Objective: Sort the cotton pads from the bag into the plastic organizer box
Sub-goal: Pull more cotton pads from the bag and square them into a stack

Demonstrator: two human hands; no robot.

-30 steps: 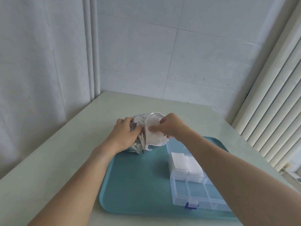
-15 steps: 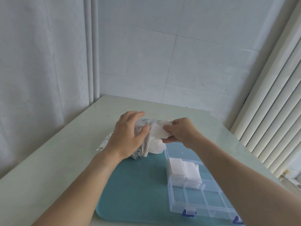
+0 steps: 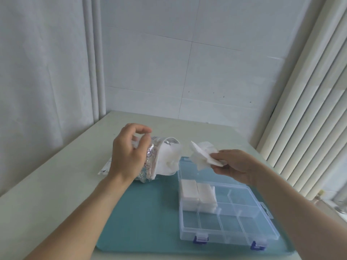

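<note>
**Right hand lifts cotton pads clear of the bag**

Right hand [image 3: 232, 166] pinches a small bunch of white cotton pads [image 3: 203, 156] between thumb and fingers, held in the air above the far end of the plastic organizer box [image 3: 227, 218]. The pads fan out loosely, apart from the bag.

Left hand [image 3: 129, 154] sits against the near side of the bag [image 3: 163, 160], fingers loosely curled, thumb and forefinger close together up top. Cannot tell whether it actually grips the bag or just rests beside it. The bag lies on its side at the far left corner of the teal tray [image 3: 142, 218], partly on the table [image 3: 56, 194], its open mouth facing the box. More white pads show inside the mouth.

The box is clear plastic with blue latches [image 3: 201, 239] on its near edge, lying open on the right part of the tray. Two stacks of pads [image 3: 198, 196] fill the two far-left compartments, side by side and touching. The other compartments hold nothing visible.

Tiled wall behind, white curtain to the left, vertical blinds [image 3: 309, 109] to the right.
</note>
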